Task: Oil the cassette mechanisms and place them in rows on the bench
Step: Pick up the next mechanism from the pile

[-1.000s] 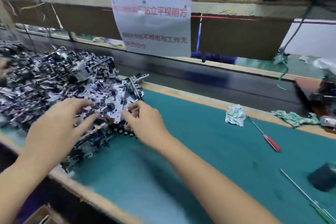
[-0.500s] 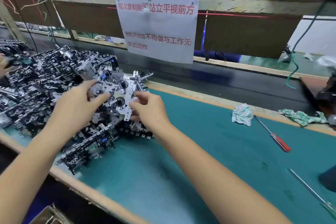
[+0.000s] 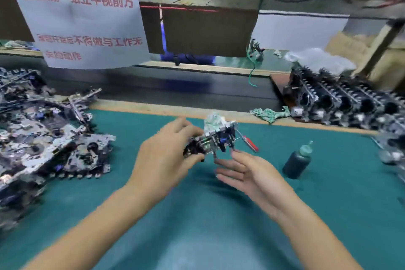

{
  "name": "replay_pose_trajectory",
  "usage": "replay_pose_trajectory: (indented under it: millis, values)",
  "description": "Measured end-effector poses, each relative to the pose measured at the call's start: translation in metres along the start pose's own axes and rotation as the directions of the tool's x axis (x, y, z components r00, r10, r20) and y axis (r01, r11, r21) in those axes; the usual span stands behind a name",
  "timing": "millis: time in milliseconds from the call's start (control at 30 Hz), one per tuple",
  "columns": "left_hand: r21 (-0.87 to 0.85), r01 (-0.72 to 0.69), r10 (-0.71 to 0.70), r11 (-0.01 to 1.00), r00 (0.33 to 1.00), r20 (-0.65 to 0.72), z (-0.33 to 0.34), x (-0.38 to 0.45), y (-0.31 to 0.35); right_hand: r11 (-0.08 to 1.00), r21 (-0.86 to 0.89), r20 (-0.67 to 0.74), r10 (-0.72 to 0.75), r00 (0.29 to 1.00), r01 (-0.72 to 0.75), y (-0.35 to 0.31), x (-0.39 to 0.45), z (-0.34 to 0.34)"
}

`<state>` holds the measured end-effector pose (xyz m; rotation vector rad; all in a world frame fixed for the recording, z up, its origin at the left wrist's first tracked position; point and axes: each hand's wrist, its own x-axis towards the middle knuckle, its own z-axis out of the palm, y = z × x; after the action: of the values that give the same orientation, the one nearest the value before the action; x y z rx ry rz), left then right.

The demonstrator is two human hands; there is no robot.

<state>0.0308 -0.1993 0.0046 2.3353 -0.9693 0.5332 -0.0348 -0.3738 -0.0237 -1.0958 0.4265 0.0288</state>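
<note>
In hand: one cassette mechanism (image 3: 211, 138) is up in the air over the middle of the counter (image 3: 197, 226); it sits a little above and to the right of the picture's middle; it looks blurry, so its small parts are hard to tell
Left hand: the left hand (image 3: 163, 158) grips the mechanism from the left side, fingers on top and thumb below
Right hand: the right hand (image 3: 252, 173) is loose and flat, fingers straight, palm up; its fingertips are just under the mechanism, and I cannot tell if they touch it; it holds nothing
Oil: the dark oil bottle (image 3: 298, 161) stands upright on the green mat, to the right of the hands; nobody is holding it, so this piece does not look oiled yet; that is my guess
Waiting pile: a big messy pile of mechanisms (image 3: 43, 138) fills the left side of the picture; lots of them seem left to do
Rows: at the right edge, neat rows of mechanisms (image 3: 341, 103) stand side by side; these look like the finished ones, but I cannot be sure
How far: some is done, much more is left; I think the job is somewhere early or in the middle
Other bits: a red-handled screwdriver (image 3: 249, 143) lies just behind the held piece; a green rag (image 3: 270, 114) lies near the far edge of the counter; a paper sign (image 3: 81, 22) hangs in the upper left
</note>
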Motion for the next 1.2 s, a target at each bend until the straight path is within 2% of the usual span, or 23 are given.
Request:
replay_pose_trajectory:
  millis: [67,133,233,333,400,467,533,600,733,900,1200]
  values:
    - [0.132,-0.197,0.207,0.971,0.977,-0.06,0.03,-0.006,0.018,0.994,0.095,-0.127,-0.039,0.991,0.052,-0.001,-0.01,-0.033]
    - [0.274,-0.397,0.434,0.876,0.897,-0.087,0.055,-0.015,0.034,0.99,0.08,-0.21,-0.095,0.973,0.114,-0.002,-0.021,-0.058]
    - [0.274,-0.587,0.618,0.762,0.785,-0.039,0.083,-0.033,0.042,0.98,-0.171,-0.274,-0.149,0.95,0.104,0.007,-0.034,-0.08]
    - [0.128,-0.699,0.7,0.703,0.712,0.043,0.094,-0.04,0.033,0.893,-0.417,-0.324,-0.322,0.89,0.172,0.028,-0.039,-0.09]
    - [0.015,-0.627,0.618,0.779,0.771,0.157,0.091,-0.04,0.02,0.833,-0.503,-0.334,-0.434,0.837,0.231,0.038,-0.041,-0.091]
    - [-0.176,-0.388,0.425,0.905,0.851,0.309,0.085,-0.039,0.009,0.767,-0.592,-0.321,-0.507,0.8,0.248,0.045,-0.042,-0.091]
    - [-0.351,-0.1,0.257,0.931,0.862,0.436,0.083,-0.039,0.005,0.691,-0.684,-0.291,-0.552,0.781,0.234,0.048,-0.042,-0.09]
    - [-0.426,0.043,0.195,0.904,0.844,0.5,0.086,-0.04,0.004,0.632,-0.744,-0.263,-0.576,0.774,0.217,0.049,-0.042,-0.089]
    - [-0.455,0.122,0.157,0.882,0.835,0.527,0.089,-0.041,0.003,0.618,-0.753,-0.253,-0.589,0.767,0.226,0.049,-0.042,-0.09]
    - [-0.513,0.144,0.169,0.846,0.841,0.514,0.088,-0.04,0.005,0.622,-0.747,-0.259,-0.596,0.76,0.233,0.049,-0.041,-0.092]
    - [-0.423,0.029,0.172,0.906,0.886,0.43,0.094,-0.039,0.024,0.64,-0.717,-0.283,-0.629,0.724,0.277,0.052,-0.049,-0.098]
